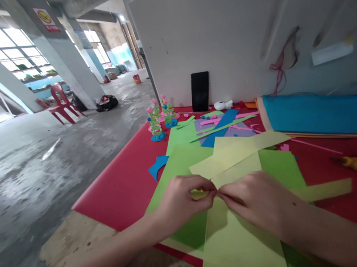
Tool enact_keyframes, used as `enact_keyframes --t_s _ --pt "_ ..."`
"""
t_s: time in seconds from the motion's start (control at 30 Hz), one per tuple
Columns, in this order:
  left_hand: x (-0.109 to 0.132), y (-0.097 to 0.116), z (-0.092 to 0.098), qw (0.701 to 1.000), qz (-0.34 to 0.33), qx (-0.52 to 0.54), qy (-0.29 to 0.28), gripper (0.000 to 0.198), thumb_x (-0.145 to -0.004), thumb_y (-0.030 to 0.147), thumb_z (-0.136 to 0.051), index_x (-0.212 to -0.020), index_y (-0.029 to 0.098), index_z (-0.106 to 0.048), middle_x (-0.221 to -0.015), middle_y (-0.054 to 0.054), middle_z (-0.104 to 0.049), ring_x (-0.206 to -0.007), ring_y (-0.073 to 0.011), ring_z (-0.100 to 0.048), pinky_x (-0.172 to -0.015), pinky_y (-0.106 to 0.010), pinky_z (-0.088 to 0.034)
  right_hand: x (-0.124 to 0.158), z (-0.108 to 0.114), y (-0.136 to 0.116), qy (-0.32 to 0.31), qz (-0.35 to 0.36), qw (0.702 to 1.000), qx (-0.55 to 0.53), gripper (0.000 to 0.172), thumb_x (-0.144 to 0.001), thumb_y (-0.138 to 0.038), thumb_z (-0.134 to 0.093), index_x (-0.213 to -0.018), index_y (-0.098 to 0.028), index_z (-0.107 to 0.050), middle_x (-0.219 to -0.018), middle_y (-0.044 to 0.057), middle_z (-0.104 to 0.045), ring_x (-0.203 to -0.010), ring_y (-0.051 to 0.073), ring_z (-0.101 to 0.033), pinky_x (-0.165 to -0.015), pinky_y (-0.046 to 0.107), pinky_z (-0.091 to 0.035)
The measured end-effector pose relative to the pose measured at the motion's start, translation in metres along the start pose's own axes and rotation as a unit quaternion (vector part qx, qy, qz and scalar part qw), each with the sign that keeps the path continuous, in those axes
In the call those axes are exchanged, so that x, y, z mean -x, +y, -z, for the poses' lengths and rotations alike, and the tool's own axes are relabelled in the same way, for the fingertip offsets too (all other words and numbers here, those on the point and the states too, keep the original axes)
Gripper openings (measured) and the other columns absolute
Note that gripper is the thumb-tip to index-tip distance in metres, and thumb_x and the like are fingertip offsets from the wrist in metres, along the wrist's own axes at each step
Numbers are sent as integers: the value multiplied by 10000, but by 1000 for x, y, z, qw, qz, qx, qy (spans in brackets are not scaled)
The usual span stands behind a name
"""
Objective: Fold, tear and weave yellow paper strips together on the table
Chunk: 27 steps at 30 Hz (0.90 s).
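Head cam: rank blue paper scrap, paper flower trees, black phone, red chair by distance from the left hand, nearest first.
From the left hand, pinching the yellow-green sheet:
1. Blue paper scrap, just beyond, slightly left.
2. Paper flower trees, farther back, left.
3. Black phone, standing at the very back.
4. Red chair, far off, upper left.

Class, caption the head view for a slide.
Left hand and right hand pinch a paper piece over green sheets, red table.

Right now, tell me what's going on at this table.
A person's left hand and right hand meet fingertip to fingertip, both pinching the top edge of a yellow-green sheet. It lies over green paper on a red table. Paper flowers, a phone and a blue stack sit behind, untouched.
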<state>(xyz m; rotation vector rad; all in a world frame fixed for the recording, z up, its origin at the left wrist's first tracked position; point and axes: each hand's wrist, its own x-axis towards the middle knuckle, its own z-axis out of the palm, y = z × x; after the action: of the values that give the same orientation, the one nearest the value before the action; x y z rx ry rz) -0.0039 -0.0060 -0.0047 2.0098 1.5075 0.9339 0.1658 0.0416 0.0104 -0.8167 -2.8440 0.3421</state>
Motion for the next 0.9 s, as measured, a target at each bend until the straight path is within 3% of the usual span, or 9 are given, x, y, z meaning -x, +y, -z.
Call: enact_keyframes --t_s 0.17,0.43,0.7,0.8,0.9 --pt "-3 -5 8 999 23 19 15 121 -689 123 -535 -728 150 -646 -698 10 -658 -654 -88 -592 -562 -121 -427 1 5 1 21 -1 1000 23 265 -822 -167 -386 -639 -196 -575 -530 -26 -561 -462 94 -475 -447 236 -217" --pt "-10 -7 18 997 59 -11 44 116 -703 174 -535 -708 155 -649 -681 8 -661 -633 -105 -590 -578 -159 -445 3 11 5 55 -3 997 63 245 -809 -197 -405 -664 -222 -602 -518 -29 -557 -458 103 -480 -434 244 -210" --pt "-23 -37 34 990 105 8 90 129 -727 222 -533 -739 136 -628 -696 -30 -655 -654 -134 -603 -617 -208 -471 6 28 7 108 -18 991 75 262 -771 -201 -464 -520 -185 -541 -441 -30 -508 -404 89 -429 -413 241 -201" --pt "-21 -28 33 993 71 45 89 175 -780 247 -482 -819 141 -616 -798 -43 -657 -749 -139 -604 -665 -210 -471 5 26 7 90 -20 995 47 250 -780 -195 -456 -562 -196 -577 -483 -22 -544 -434 92 -462 -421 232 -229" --pt "-12 -12 23 999 5 47 21 177 -787 236 -483 -875 167 -621 -874 -35 -649 -815 -138 -589 -711 -206 -459 2 17 3 36 -19 999 -3 268 -809 -172 -415 -601 -201 -582 -509 -28 -558 -443 81 -472 -432 219 -247"
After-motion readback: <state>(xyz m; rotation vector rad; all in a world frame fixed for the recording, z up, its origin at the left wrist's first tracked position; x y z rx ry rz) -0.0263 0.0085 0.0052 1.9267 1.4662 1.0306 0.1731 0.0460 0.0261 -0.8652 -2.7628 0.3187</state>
